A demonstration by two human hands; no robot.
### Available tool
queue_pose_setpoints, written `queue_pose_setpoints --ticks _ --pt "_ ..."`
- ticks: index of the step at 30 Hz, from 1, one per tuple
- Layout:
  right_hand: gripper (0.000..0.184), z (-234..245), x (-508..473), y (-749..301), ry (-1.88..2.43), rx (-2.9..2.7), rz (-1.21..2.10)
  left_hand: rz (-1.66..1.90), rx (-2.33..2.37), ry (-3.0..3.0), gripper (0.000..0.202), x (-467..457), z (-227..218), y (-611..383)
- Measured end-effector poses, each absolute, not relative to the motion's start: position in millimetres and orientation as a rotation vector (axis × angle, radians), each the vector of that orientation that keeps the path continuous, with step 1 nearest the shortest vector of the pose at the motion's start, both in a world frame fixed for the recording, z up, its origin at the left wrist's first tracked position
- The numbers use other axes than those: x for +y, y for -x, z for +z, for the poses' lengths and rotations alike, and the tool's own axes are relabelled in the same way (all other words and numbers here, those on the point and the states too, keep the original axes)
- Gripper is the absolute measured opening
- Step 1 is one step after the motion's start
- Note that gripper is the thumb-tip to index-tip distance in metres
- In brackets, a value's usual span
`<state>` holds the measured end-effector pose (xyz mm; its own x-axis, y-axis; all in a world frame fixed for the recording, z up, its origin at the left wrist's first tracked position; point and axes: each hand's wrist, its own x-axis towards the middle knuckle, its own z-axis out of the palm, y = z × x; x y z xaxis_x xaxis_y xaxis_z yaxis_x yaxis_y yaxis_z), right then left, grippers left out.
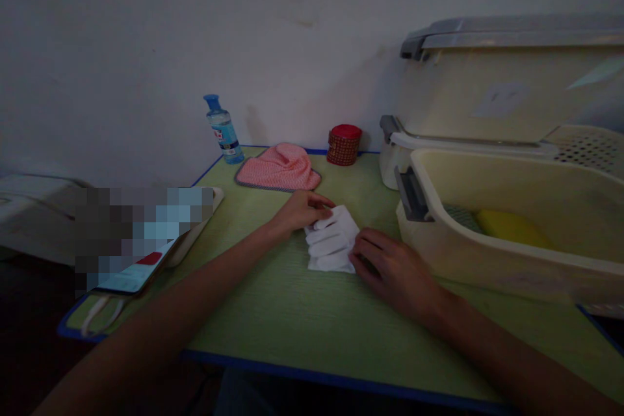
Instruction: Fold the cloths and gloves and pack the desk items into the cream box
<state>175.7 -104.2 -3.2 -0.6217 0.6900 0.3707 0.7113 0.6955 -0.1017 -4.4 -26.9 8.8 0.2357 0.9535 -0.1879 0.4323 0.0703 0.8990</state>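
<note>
A white cloth glove [331, 244] lies flat on the green table, its fingers side by side and pointing left. My left hand [302, 213] is at its upper left edge, thumb and fingers closed on the fabric. At the right edge of the glove, my right hand [385, 266] has its fingers curled and pressed onto the cloth; parts of those fingertips are hidden. Just behind my left hand is a crumpled pink cloth [280, 168] with a dark border.
A blue bottle [225, 133] and a red woven round container [344, 145] stand near the wall. Cream storage bins [487, 266] fill the right side, the front one holding something yellow [511, 227]. A phone [131, 276] leans at left. The table [302, 318] has a blue edge.
</note>
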Motion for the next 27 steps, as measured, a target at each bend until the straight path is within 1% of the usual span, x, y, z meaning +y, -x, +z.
queue_pose_setpoints --ticks 4,7,10,13,16,20,24,27 --pt "0.012 -2.5 -104.0 -176.1 1.094 -2.414 -0.019 0.659 1.339 -1.686 0.022 -24.0 3.3 5.5" --pt "0.013 -2.4 -102.9 -175.7 1.099 -2.330 0.021 0.650 1.352 -1.771 0.026 -22.4 -1.6 6.2" --pt "0.026 -4.8 -101.0 -174.8 1.142 -2.365 0.037 0.655 1.369 -1.875 0.030 -23.4 -3.8 5.9" --pt "0.041 -9.4 -98.8 -174.3 1.188 -2.447 0.073 0.663 1.387 -2.038 0.026 -26.3 -3.9 5.1" --pt "0.049 -13.5 -97.3 -174.2 1.193 -2.521 0.118 0.635 1.446 -2.168 0.027 -28.5 -3.5 5.2" --pt "0.052 -14.9 -96.7 -173.8 1.221 -2.603 0.132 0.736 1.483 -2.223 0.033 -30.5 -3.0 6.8" --pt "0.051 -14.2 -97.2 -172.2 1.243 -2.634 0.124 0.936 1.360 -2.277 0.029 -38.8 -1.4 3.2" --pt "0.050 -15.4 -97.2 -171.6 1.268 -2.646 0.130 0.894 1.216 -2.396 0.028 -48.6 0.2 -3.0"
